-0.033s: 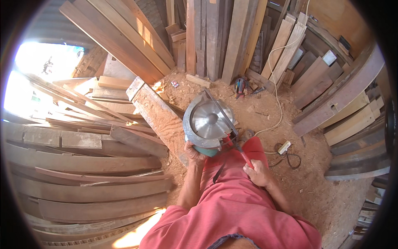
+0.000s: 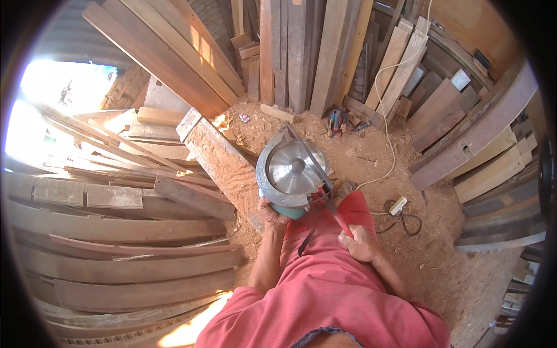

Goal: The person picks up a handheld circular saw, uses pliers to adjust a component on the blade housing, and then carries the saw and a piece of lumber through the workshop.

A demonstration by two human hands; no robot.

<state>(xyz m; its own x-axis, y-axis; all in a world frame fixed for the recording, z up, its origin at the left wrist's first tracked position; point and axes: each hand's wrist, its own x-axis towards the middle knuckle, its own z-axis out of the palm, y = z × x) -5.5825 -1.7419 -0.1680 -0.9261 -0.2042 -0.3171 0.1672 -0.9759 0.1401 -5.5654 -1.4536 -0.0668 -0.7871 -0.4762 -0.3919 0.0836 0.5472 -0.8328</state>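
A circular saw (image 2: 295,166) rests near my knees with its round silver blade facing up. A grey guard curves round the blade's left side, and a dark straight edge crosses its right side. My left hand (image 2: 271,214) is closed round the saw's green body (image 2: 289,212) from below. In my right hand (image 2: 361,243) is a red-handled tool (image 2: 341,223). Its dark front end reaches the saw's lower right edge, but I cannot make out its kind or whether it touches.
A sawdust-covered board (image 2: 212,153) slants beyond the saw. Stacked planks (image 2: 139,217) fill the left; upright boards (image 2: 293,58) stand behind. A pale cord (image 2: 390,145) crosses the sawdust floor on the right, near a white power strip (image 2: 398,206). A multicoloured bundle (image 2: 336,123) lies behind.
The red-handled tool has tilted slightly, its front end shifting a little left, and my right hand has moved slightly with it. The saw and my left hand look unmoved.
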